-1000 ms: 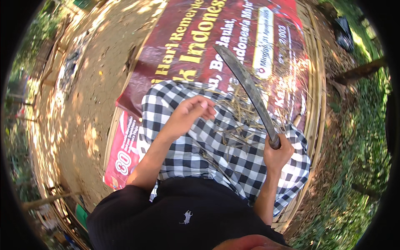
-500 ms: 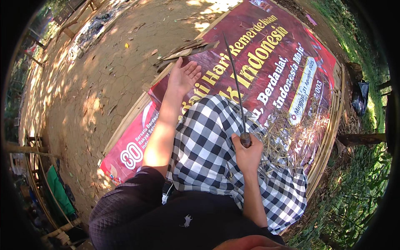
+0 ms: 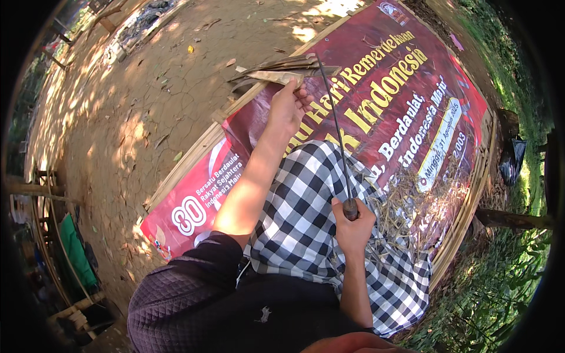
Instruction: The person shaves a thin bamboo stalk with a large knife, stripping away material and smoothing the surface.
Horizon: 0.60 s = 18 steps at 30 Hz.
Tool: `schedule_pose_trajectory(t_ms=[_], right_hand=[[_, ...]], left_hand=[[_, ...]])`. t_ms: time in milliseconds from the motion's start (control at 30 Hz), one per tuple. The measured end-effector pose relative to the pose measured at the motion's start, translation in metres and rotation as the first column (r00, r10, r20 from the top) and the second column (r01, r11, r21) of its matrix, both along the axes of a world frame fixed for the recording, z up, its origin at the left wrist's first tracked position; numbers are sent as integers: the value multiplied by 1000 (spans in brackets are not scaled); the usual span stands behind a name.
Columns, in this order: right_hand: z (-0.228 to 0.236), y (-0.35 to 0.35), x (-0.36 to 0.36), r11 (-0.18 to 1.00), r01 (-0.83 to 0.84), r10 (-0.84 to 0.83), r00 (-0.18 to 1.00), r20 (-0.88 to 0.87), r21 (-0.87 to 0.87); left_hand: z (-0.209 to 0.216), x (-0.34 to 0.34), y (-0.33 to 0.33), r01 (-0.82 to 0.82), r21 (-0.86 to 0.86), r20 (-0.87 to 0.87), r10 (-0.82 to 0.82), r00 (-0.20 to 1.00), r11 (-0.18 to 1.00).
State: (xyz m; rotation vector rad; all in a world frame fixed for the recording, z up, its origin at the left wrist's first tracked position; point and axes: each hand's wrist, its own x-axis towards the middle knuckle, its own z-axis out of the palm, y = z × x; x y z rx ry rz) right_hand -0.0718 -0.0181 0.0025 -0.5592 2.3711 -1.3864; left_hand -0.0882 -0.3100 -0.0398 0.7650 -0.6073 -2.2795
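Note:
My right hand (image 3: 354,226) is wrapped round the wooden handle (image 3: 350,210) of a long knife. Its thin dark blade (image 3: 335,126) points up and away, seen almost edge-on, across the printed banner. Farther forward and to the left, my left hand (image 3: 286,112) has its thumb and fingertips closed at the near end of a pale flat bamboo strip (image 3: 271,76). Several darker strips (image 3: 288,62) lie in a small pile just behind it, on the banner's left edge. Black and white checkered cloth (image 3: 306,212) covers my legs.
A red printed banner (image 3: 359,65) covers a bamboo platform with a slatted edge (image 3: 182,167). Dry shavings (image 3: 406,206) are scattered on its right part. Cracked bare earth (image 3: 159,88) stretches to the left. At right are a black plastic bag (image 3: 513,162), a wooden post (image 3: 509,219) and green plants.
My left hand has gone from open, palm up, to closed on the end of a bamboo strip, which has shifted from the pile. My right hand keeps hold of the knife. The view has moved slightly.

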Motion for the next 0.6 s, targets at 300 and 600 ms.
schedule_pose_trajectory(t_ms=[300, 600], right_hand=[[14, 25, -11, 996, 90, -91, 995, -32, -23], [23, 44, -11, 983, 159, -160, 987, -7, -95]], left_hand=[[57, 27, 91, 119, -24, -124, -121, 985, 993], [65, 11, 117, 242, -29, -63, -244, 968, 970]])
